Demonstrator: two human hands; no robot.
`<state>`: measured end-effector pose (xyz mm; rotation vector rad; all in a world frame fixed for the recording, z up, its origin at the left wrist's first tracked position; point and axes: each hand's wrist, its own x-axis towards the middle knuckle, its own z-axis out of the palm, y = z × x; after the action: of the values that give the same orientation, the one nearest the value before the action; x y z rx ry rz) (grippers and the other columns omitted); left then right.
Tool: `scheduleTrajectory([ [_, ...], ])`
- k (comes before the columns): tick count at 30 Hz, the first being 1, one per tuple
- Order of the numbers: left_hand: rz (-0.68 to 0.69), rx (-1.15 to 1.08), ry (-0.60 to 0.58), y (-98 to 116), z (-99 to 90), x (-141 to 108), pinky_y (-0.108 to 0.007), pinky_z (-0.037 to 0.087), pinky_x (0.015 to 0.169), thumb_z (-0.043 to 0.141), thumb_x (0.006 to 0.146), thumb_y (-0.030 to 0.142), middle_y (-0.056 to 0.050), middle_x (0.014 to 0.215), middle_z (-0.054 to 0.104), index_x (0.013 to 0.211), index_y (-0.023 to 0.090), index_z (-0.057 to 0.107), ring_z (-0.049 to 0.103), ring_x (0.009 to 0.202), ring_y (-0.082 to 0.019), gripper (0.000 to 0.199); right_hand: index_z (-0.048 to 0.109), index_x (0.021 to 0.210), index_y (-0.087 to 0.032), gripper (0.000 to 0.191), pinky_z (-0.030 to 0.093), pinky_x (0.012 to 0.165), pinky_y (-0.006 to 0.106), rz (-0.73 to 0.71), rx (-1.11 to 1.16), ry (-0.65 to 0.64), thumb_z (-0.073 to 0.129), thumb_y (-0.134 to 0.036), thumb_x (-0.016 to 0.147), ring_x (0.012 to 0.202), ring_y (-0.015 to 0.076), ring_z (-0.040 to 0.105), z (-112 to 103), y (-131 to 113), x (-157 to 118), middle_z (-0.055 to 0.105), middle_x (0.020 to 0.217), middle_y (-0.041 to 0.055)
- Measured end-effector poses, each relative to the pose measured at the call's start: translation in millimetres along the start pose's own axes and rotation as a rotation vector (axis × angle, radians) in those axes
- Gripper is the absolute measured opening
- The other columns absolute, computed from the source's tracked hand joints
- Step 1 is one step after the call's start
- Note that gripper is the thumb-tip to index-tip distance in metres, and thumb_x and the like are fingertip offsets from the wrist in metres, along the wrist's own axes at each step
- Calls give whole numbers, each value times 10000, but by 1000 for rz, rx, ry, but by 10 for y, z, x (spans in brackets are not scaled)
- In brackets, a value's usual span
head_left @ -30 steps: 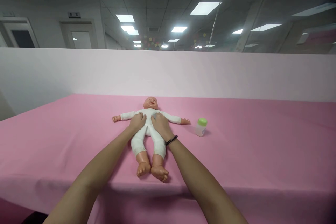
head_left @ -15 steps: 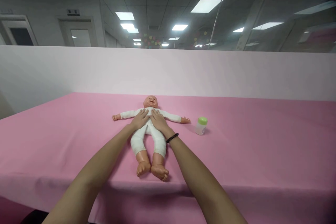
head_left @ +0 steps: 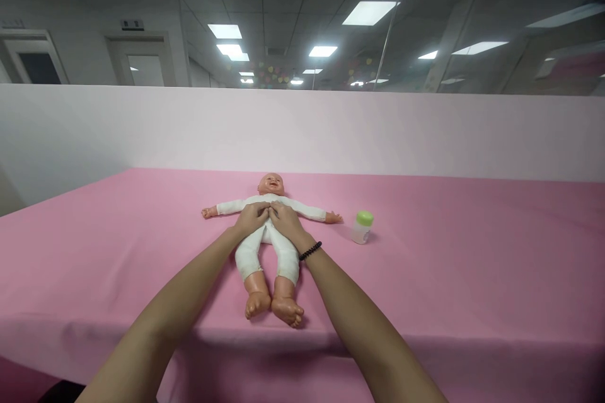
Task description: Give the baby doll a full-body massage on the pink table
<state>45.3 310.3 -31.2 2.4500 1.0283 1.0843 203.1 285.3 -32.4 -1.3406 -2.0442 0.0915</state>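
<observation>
Left hand (head_left: 250, 219), right hand (head_left: 286, 223) on baby doll (head_left: 247, 258), green-capped bottle (head_left: 362, 228) nearby

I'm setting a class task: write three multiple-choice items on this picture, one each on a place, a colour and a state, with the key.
1. Where does the green-capped bottle stand?
A. On the pink tablecloth, beside an outstretched hand of the baby doll
B. Between its feet
C. On its chest

2. What colour is its suit?
A. Blue
B. Yellow
C. White

3. What are the left hand and right hand doing?
A. Gripping the bottle
B. Both touching the doll's front
C. Both raised clear of it

Answers:
1. A: the bottle stands apart from the doll, past its hand.
2. C: the suit shows white.
3. B: both hands lie on its front.
</observation>
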Motion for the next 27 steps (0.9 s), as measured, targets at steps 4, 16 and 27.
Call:
scheduleTrajectory([
  [4,-85,94,-65,-63,19,27,-382,268,1196,380,941,325,-93,1490,519,1369,157,569,424,1414,-240,497,395,1494,-50,545,195,1214,391,94,4,-100,316,-321,1028,1496,241,265,63,62,30,346,1583,169],
  [16,-105,302,76,92,-30,-31,-343,474,821,405,929,293,-93,885,735,823,187,690,669,871,-231,322,719,946,-123,429,467,863,327,214,-200,35,342,-318,1014,938,244,678,-74,-163,-54,726,988,163],
  [27,-192,243,-85,-108,47,27,-423,255,1200,307,984,304,-162,1544,432,1403,81,500,332,1471,-257,513,289,1568,-125,656,160,1219,464,275,-53,-140,313,-478,1015,1530,282,154,38,-10,13,192,1650,104],
])
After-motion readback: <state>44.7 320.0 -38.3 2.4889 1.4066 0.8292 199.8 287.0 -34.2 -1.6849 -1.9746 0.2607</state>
